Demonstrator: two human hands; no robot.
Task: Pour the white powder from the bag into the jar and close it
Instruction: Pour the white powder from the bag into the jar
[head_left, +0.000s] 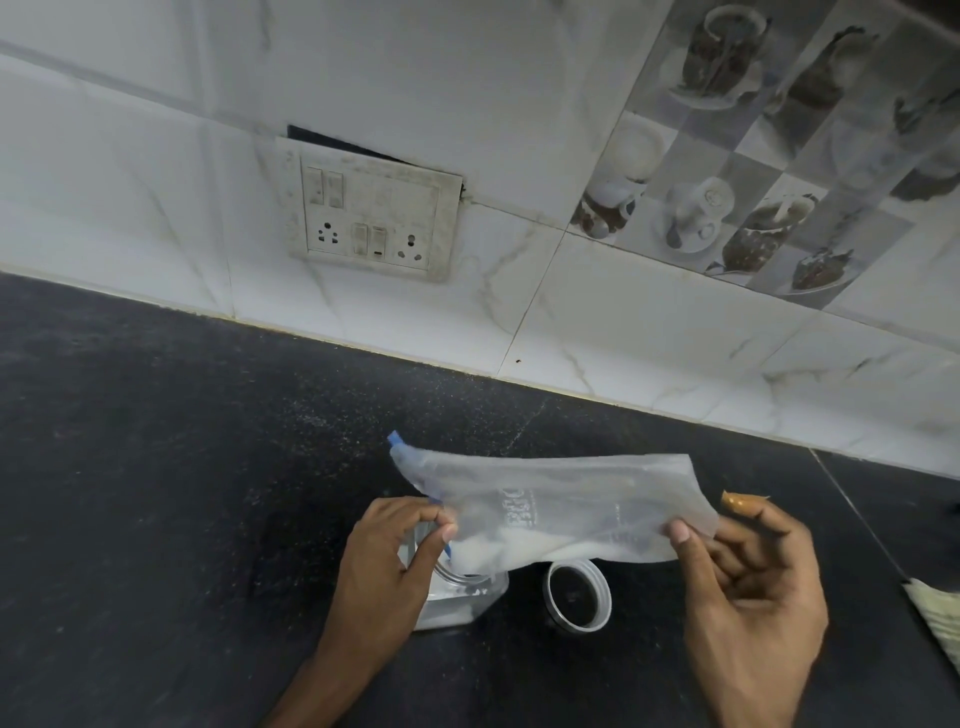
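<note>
Fingers of the left hand (387, 558) pinch the zip-lock bag (550, 506) mouth over the jar (457, 597) beneath, funnelling powder (498, 551); right hand (753, 587) fingers grip the far corner higher. Between them, the lid (576, 597) waits on the counter (156, 467).

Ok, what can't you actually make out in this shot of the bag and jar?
Head view only:
- Jar mouth: hidden by the left hand and the bag.
- Bag print: blurred, unreadable.
- Object at the right edge: cut off by the frame.
- Tan thing behind the right hand: mostly hidden.
</note>
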